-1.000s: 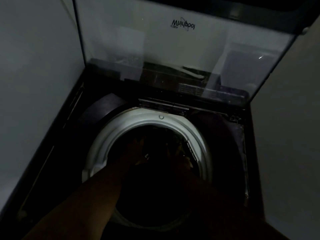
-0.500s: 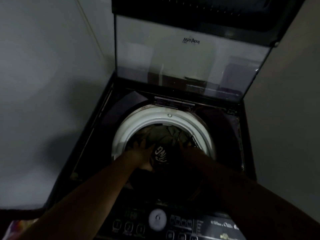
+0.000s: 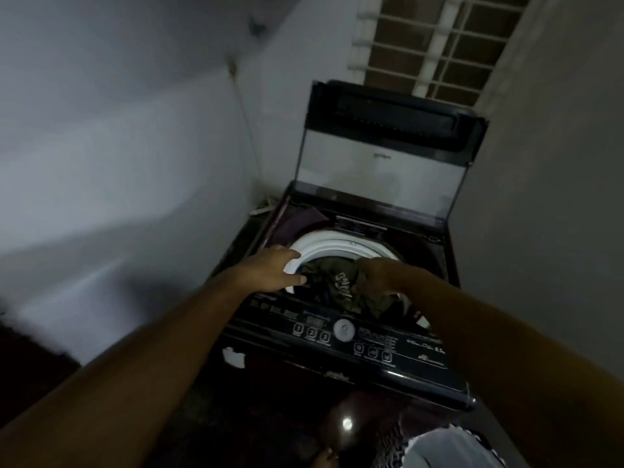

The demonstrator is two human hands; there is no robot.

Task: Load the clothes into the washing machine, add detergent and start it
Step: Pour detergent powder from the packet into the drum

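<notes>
Olive clothes (image 3: 337,282) bury fingers of the right hand (image 3: 374,273), grip unclear; left hand (image 3: 270,270) lies flat, empty.

Grey wall (image 3: 118,163) left. Barred window grille (image 3: 435,45) behind, high. Thin cable (image 3: 248,130) down corner. 1 light glint (image 3: 347,424) on dark floor (image 3: 256,417).

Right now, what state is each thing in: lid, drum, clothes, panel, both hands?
lid: open, standing upright.
drum ring: uncovered, clothes inside.
olive garment: crumpled on top of the load, about rim level.
control panel: display looks dark.
left hand: fingers straight, resting on the drum ring.
right hand: on the olive garment, grip unclear.
</notes>
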